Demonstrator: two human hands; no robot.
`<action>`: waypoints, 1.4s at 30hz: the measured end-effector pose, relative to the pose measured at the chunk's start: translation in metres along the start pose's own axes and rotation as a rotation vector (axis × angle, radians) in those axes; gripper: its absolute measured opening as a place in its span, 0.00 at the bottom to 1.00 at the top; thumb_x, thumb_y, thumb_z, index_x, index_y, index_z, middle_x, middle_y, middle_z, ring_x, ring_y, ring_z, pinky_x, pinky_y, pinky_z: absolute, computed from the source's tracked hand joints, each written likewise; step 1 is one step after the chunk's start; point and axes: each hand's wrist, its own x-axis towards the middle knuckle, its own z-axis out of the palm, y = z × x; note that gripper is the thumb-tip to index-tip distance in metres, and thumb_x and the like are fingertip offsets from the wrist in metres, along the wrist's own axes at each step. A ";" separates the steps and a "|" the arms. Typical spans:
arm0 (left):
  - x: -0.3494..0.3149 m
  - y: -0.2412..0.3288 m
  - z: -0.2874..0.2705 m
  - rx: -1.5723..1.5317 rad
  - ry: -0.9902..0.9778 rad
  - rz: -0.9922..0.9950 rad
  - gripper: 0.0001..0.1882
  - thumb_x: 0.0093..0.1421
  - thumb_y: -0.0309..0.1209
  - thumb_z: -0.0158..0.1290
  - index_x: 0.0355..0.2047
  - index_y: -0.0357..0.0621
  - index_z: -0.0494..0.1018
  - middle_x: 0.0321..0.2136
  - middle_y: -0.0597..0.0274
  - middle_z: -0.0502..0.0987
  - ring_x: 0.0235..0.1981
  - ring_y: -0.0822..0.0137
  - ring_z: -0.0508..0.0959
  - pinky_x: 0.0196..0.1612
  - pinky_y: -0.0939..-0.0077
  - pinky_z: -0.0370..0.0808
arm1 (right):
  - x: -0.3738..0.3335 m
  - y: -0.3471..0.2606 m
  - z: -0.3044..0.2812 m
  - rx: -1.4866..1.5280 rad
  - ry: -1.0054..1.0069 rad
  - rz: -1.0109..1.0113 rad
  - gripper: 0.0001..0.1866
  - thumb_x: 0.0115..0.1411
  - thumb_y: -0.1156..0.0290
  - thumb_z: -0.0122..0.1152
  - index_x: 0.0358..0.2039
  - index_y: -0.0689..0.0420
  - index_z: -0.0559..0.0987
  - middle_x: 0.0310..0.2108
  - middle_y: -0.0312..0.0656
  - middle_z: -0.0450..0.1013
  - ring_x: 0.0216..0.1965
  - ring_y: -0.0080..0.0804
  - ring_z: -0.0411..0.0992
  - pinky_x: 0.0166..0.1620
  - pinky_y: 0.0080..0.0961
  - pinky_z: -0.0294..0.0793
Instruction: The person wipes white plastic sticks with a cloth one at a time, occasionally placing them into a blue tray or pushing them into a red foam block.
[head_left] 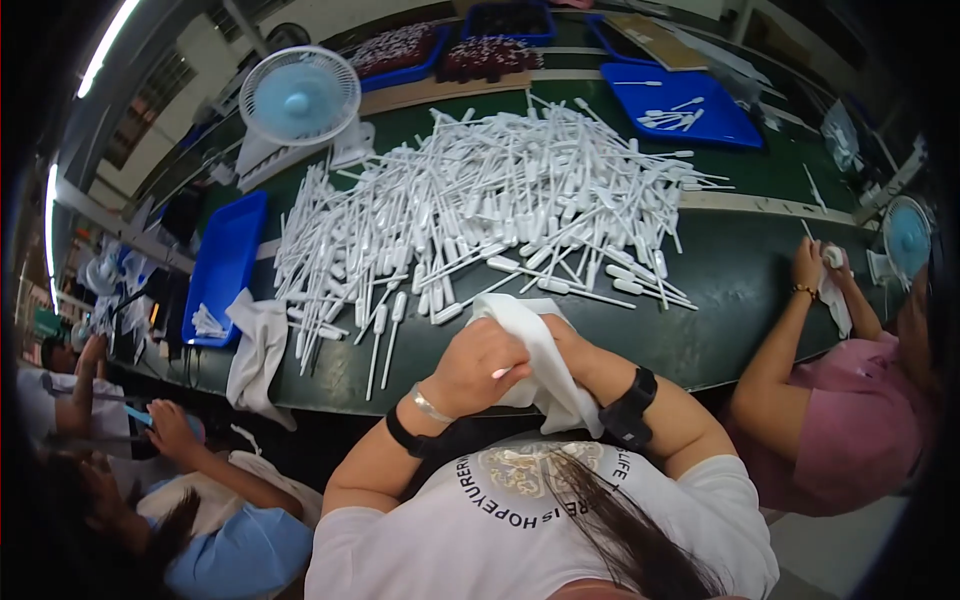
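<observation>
In front of my chest, at the table's near edge, my left hand (480, 362) is curled closed against a bunched white cloth (541, 345) and grips it. A small pale tip shows at that hand's thumb side; I cannot make out what it is. Close beside it, my right hand (568, 345) presses in behind the cloth, which hides its fingers. The cloth hangs down between my forearms. Just beyond my hands spreads a big heap of white plastic sticks (480, 200) with thick, bulb-like ends. Several stray sticks (393, 325) lie at its near side.
A blue tray (255, 222) with a few sticks stands left, next to another white cloth (262, 350). Another blue tray (735, 118) lies far right. A fan (298, 98) stands far left. Co-workers sit on both sides; the one on the right (840, 420) holds a cloth.
</observation>
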 end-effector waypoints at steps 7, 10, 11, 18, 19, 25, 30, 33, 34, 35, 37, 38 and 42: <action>-0.021 -0.004 -0.008 -0.303 0.528 -0.675 0.07 0.53 0.30 0.50 0.23 0.41 0.67 0.16 0.62 0.69 0.15 0.61 0.68 0.19 0.73 0.64 | 0.000 -0.036 0.011 -0.054 0.114 0.052 0.15 0.54 0.75 0.49 0.44 0.61 0.69 0.38 0.37 0.69 0.39 0.22 0.67 0.41 0.20 0.68; -0.017 -0.005 -0.003 -0.082 0.470 -0.364 0.07 0.52 0.31 0.51 0.23 0.41 0.67 0.15 0.63 0.68 0.14 0.62 0.68 0.19 0.72 0.64 | 0.001 -0.022 0.009 0.160 0.173 0.057 0.14 0.55 0.75 0.47 0.43 0.61 0.70 0.37 0.36 0.70 0.37 0.21 0.67 0.40 0.19 0.68; -0.014 -0.005 0.000 0.076 0.330 -0.064 0.08 0.52 0.31 0.52 0.23 0.42 0.67 0.16 0.63 0.68 0.14 0.63 0.67 0.18 0.72 0.63 | 0.002 -0.018 0.009 0.266 0.201 0.059 0.13 0.56 0.75 0.47 0.42 0.60 0.70 0.36 0.36 0.70 0.37 0.20 0.68 0.39 0.18 0.68; 0.004 0.000 0.022 0.188 -0.068 0.093 0.04 0.44 0.28 0.52 0.23 0.47 0.68 0.18 0.68 0.65 0.21 0.69 0.67 0.26 0.76 0.63 | 0.006 -0.008 -0.004 0.253 0.170 0.268 0.13 0.57 0.73 0.41 0.42 0.61 0.70 0.36 0.37 0.70 0.36 0.22 0.68 0.39 0.19 0.69; 0.003 -0.002 0.023 0.187 -0.083 0.087 0.05 0.43 0.27 0.52 0.23 0.48 0.69 0.18 0.68 0.65 0.22 0.69 0.68 0.27 0.77 0.63 | 0.006 -0.007 -0.004 0.208 0.161 0.285 0.14 0.57 0.73 0.40 0.41 0.61 0.70 0.36 0.38 0.70 0.36 0.22 0.68 0.38 0.20 0.69; 0.005 -0.010 0.018 0.223 -0.216 0.138 0.07 0.41 0.27 0.52 0.24 0.47 0.69 0.18 0.68 0.66 0.20 0.67 0.67 0.27 0.75 0.64 | 0.010 -0.012 -0.001 0.268 0.321 0.261 0.14 0.57 0.73 0.38 0.41 0.61 0.70 0.35 0.38 0.70 0.36 0.22 0.68 0.38 0.20 0.69; -0.003 -0.016 0.017 -0.080 0.088 -0.284 0.04 0.50 0.28 0.49 0.28 0.45 0.67 0.17 0.69 0.67 0.18 0.71 0.67 0.25 0.80 0.65 | 0.009 -0.008 0.004 -0.257 0.376 -0.001 0.14 0.58 0.71 0.41 0.42 0.62 0.69 0.36 0.39 0.70 0.36 0.24 0.68 0.39 0.20 0.69; -0.007 -0.016 0.014 -0.558 0.271 -0.886 0.04 0.56 0.29 0.47 0.29 0.43 0.66 0.17 0.68 0.68 0.17 0.74 0.67 0.23 0.83 0.64 | 0.008 -0.006 0.005 -0.335 0.387 -0.034 0.15 0.58 0.69 0.42 0.42 0.63 0.68 0.37 0.39 0.69 0.37 0.24 0.68 0.39 0.21 0.69; -0.009 -0.019 0.013 -0.691 0.322 -0.909 0.04 0.57 0.30 0.45 0.29 0.42 0.65 0.17 0.68 0.67 0.17 0.75 0.66 0.23 0.84 0.64 | 0.008 -0.006 0.005 -0.247 0.412 -0.028 0.15 0.58 0.69 0.43 0.43 0.63 0.68 0.37 0.39 0.69 0.37 0.24 0.68 0.39 0.20 0.69; -0.010 -0.023 0.012 -0.825 0.373 -0.929 0.05 0.58 0.30 0.44 0.30 0.42 0.65 0.17 0.67 0.67 0.18 0.76 0.66 0.22 0.85 0.64 | 0.008 -0.007 0.005 -0.160 0.436 -0.022 0.15 0.58 0.69 0.43 0.43 0.62 0.68 0.37 0.39 0.69 0.37 0.24 0.68 0.39 0.20 0.68; -0.012 -0.026 0.008 -0.954 0.432 -0.950 0.06 0.59 0.31 0.42 0.30 0.41 0.64 0.17 0.67 0.66 0.18 0.77 0.66 0.22 0.85 0.64 | 0.008 -0.012 0.005 0.044 0.417 0.009 0.15 0.57 0.69 0.44 0.43 0.62 0.68 0.37 0.39 0.69 0.37 0.24 0.68 0.40 0.20 0.68; -0.012 -0.027 0.004 -0.989 0.439 -0.952 0.06 0.59 0.30 0.42 0.30 0.41 0.64 0.17 0.67 0.66 0.18 0.77 0.66 0.21 0.85 0.64 | 0.008 -0.016 0.005 0.245 0.402 0.039 0.15 0.57 0.70 0.44 0.43 0.62 0.68 0.37 0.39 0.69 0.37 0.24 0.68 0.40 0.20 0.68; -0.013 -0.026 -0.002 -1.044 0.454 -0.957 0.06 0.59 0.30 0.43 0.29 0.40 0.64 0.17 0.66 0.66 0.18 0.76 0.65 0.21 0.86 0.63 | 0.006 -0.024 0.006 0.450 0.355 0.132 0.14 0.57 0.71 0.45 0.43 0.62 0.68 0.37 0.38 0.68 0.36 0.22 0.67 0.39 0.18 0.68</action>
